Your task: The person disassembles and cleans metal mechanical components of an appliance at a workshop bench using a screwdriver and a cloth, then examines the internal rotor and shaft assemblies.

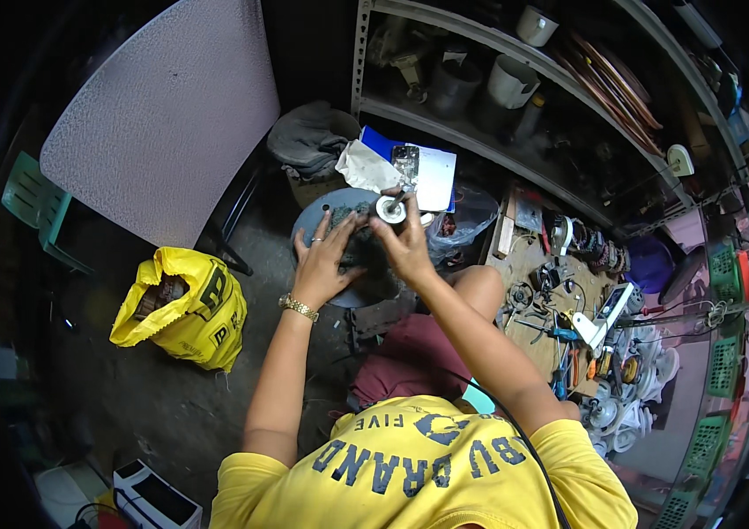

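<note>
My right hand (pixel 407 247) pinches a small white round part (pixel 390 209) with a dark centre and what looks like a short metal shaft, holding it above the right edge of a grey round disc (pixel 308 219). On the disc lies my left hand (pixel 323 264), its fingers stretched out and spread beside a dark, fuzzy-looking clump (pixel 359 247). What that clump is I cannot make out, and both hands partly cover it. A gold bracelet circles my left wrist.
Behind the disc are a phone (pixel 405 163), papers (pixel 436 176) and a grey cloth (pixel 308 141). A yellow bag (pixel 194 309) stands on the floor at left, near a pale panel (pixel 172 115). Tools and parts cover a wooden board (pixel 524 264) at right; metal shelves (pixel 480 145) rise behind.
</note>
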Demonstrator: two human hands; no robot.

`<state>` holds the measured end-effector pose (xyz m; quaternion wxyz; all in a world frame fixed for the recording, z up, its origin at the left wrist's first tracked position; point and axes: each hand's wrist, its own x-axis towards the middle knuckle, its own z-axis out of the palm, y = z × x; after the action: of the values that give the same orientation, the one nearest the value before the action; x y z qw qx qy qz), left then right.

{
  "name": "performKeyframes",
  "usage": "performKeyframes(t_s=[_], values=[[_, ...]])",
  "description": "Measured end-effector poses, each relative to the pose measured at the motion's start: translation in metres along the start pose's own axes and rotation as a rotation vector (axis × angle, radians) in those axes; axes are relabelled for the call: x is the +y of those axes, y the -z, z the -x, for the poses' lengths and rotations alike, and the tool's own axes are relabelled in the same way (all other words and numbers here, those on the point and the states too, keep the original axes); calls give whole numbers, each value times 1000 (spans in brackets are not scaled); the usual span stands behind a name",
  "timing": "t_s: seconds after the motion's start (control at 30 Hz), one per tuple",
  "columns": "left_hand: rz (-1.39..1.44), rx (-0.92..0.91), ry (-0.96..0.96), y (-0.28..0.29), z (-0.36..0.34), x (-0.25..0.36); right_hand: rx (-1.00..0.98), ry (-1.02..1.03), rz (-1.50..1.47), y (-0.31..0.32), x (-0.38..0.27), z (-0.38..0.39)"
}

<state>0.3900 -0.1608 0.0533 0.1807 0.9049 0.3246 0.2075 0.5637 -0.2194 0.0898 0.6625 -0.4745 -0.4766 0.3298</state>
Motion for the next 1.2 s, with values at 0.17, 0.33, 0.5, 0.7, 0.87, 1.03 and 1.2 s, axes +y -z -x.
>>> performKeyframes(t_s=[0.17,0.33,0.5,0.7,0.87,1.03,1.2], values=[[-5,-23,3,4,7,-8,-70,5,94,-2,-4,-5],[-6,3,47,-5,-2,3,-20,-3,140,2,-9,-2],[-19,24,67,-13,11,-15,-148,81,289,-11,-86,-34],[2,55,50,-14,6,-13,69,681,775,29,-221,-33],[70,-6,56,-15,19,-5,38,178,680,20,-6,-2],[93,37,59,1,8,-5,-34,44,537,9,25,-9],[21,25,102,6,15,-10,-41,-67,80,-11,-17,-7]])
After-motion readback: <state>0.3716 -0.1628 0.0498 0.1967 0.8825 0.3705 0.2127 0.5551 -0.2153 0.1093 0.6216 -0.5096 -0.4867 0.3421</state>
